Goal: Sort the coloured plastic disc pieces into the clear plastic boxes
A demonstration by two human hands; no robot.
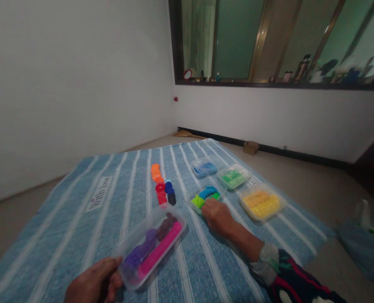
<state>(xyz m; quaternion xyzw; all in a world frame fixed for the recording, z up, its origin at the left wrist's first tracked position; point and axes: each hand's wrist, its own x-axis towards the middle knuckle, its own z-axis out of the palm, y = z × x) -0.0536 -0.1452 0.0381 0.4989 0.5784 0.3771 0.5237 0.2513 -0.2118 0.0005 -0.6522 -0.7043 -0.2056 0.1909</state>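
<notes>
Currently the left hand (94, 280) grips a long box (142, 235); the right hand (217, 215) curls at a small box (193, 207), hold unclear.

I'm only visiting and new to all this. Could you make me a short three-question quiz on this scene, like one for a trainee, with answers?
1. Which pieces lie directly on the striped cloth?
A) yellow pieces
B) orange pieces
C) green pieces

2. True or false: the left grip holds the container of yellow pieces.

3. Fill in the missing word: the white label on the cloth reads "With ____".

Key:
1. B
2. False; it holds the container with purple and pink pieces.
3. love
</notes>
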